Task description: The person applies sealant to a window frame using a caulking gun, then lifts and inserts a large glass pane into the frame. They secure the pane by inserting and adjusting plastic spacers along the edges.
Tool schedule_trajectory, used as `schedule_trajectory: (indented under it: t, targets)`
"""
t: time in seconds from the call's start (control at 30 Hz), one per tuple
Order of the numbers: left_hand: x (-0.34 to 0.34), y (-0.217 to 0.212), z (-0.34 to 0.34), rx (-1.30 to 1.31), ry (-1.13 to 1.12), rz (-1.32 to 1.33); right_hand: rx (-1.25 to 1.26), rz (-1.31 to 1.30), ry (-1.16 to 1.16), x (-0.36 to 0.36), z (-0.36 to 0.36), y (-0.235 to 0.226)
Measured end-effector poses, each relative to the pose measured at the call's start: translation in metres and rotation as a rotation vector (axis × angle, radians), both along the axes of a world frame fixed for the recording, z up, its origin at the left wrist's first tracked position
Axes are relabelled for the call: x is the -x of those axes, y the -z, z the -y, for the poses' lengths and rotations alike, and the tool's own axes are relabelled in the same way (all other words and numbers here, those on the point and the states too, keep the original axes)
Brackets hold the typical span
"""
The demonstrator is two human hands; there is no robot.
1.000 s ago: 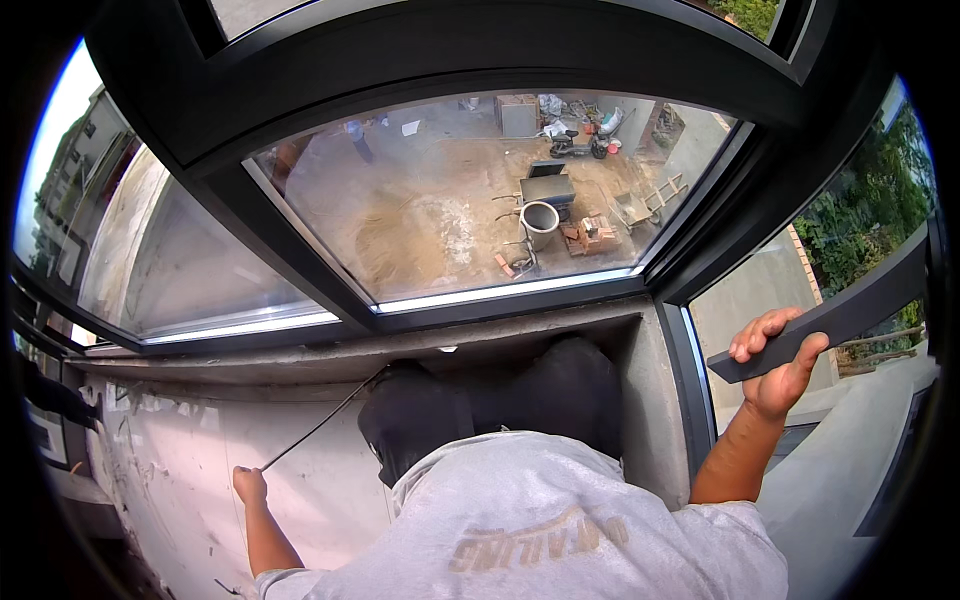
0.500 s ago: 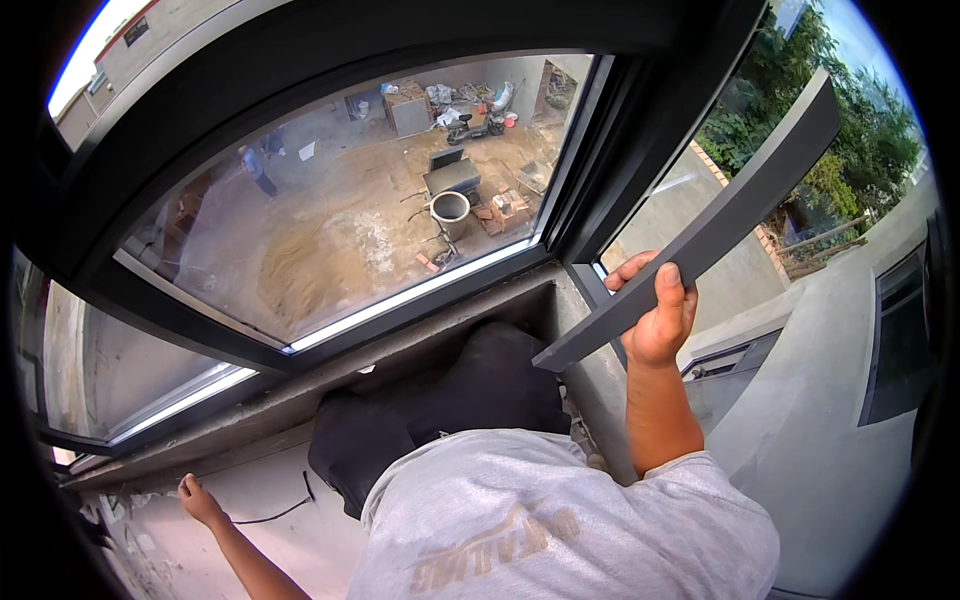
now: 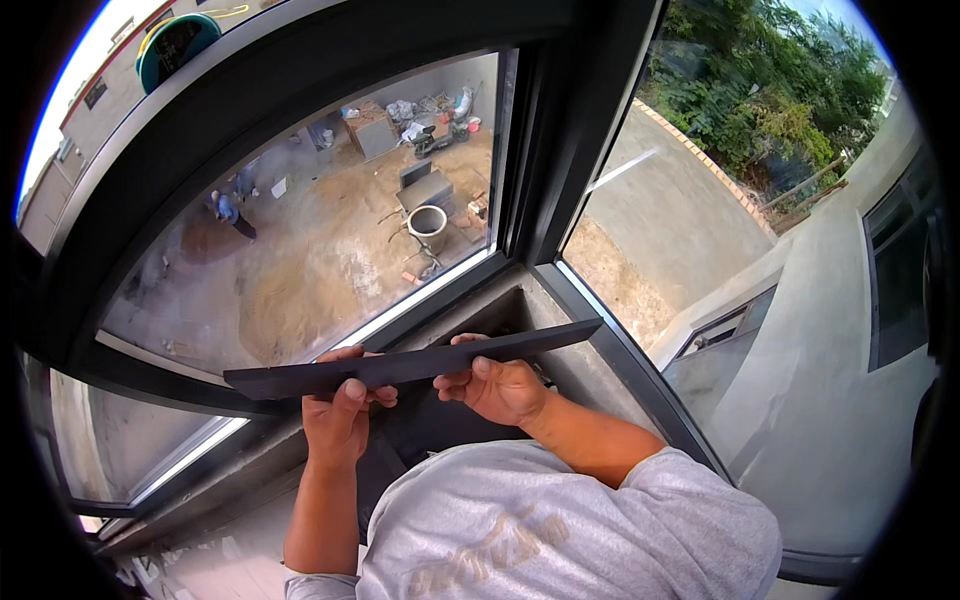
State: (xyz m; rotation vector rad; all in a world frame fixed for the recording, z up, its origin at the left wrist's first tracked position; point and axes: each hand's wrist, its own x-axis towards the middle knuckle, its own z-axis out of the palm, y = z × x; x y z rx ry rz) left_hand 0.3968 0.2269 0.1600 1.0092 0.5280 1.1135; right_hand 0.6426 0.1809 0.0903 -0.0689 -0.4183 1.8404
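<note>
A long flat dark grey strip [image 3: 410, 366] lies across both my hands in front of my chest, its right end tilted a little higher. My left hand [image 3: 340, 410] grips it left of its middle, thumb on the near face and fingers behind. Toward the right part, my right hand [image 3: 497, 387] pinches it the same way. Just beyond the strip stands the dark window frame [image 3: 530, 170] with its corner post and glass panes. Parts of my fingers are hidden behind the strip.
A concrete sill [image 3: 568, 368] runs below the frame. Through the glass, far below, are a yard with a person [image 3: 232, 214], a wheelbarrow [image 3: 424, 190] and a round bucket [image 3: 428, 224]. A teal round object [image 3: 178, 50] sits on the upper frame at far left. A grey wall [image 3: 810, 370] stands right.
The strip has come from a steep slant at the right to nearly level before me. My left hand has risen from the lower left and taken hold of it. The teal object has come into view.
</note>
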Motion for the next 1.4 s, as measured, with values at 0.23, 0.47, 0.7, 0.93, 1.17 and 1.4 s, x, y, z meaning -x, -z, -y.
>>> schedule_trajectory:
  t: [0.23,0.47,0.7,0.93,1.17,1.4]
  targets:
    - [-0.076,-0.066,-0.053,-0.439,-0.027,-0.708,0.277,0.736,0.177,-0.032,-0.018,0.013]
    - [-0.191,-0.115,-0.121,-0.725,0.080,-1.056,-0.031,1.613,0.871,-0.094,-0.079,-0.025]
    - [-0.254,-0.114,-0.181,-0.841,-0.051,-0.989,0.044,1.688,1.215,-0.147,-0.151,-0.040]
    - [-0.268,-0.121,-0.178,-0.954,-0.395,-1.178,0.091,1.930,1.360,-0.135,-0.171,-0.053]
    - [-0.271,-0.137,-0.174,-1.179,-0.586,-1.294,0.037,1.784,1.565,-0.131,-0.186,-0.033]
    - [-0.272,-0.135,-0.179,-1.420,-0.450,-1.349,0.107,1.628,1.518,-0.128,-0.186,-0.034]
